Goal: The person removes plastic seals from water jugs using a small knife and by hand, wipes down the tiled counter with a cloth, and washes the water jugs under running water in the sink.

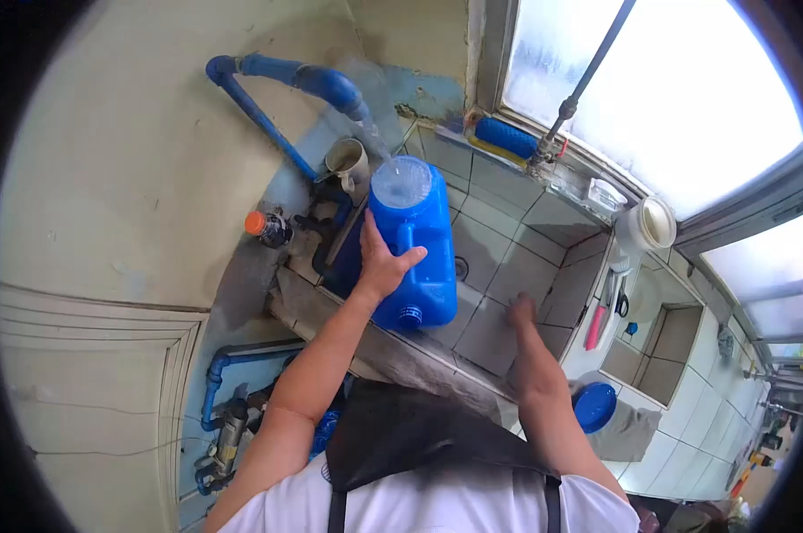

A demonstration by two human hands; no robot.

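Note:
Water pours from a blue pipe (330, 84) into the wide round mouth of a blue plastic water container (432, 258) in the tiled basin (508, 258). Foamy water shows inside that mouth. My left hand (386, 266) holds the container at its handle, thumb across it and fingers along the left side. To the right, apart from the container, my right hand (522, 309) hangs low over the basin tiles; its fingers are blurred and partly hidden. A small ribbed blue cap (410, 315) sits at the container's near end.
A round blue lid (594, 407) lies on a grey cloth (630, 431) at right. Beside a second tiled basin (672, 355) are a pink-handled brush (595, 327) and a white tub (647, 224). A mug (346, 162) and an orange-capped bottle (266, 227) stand left.

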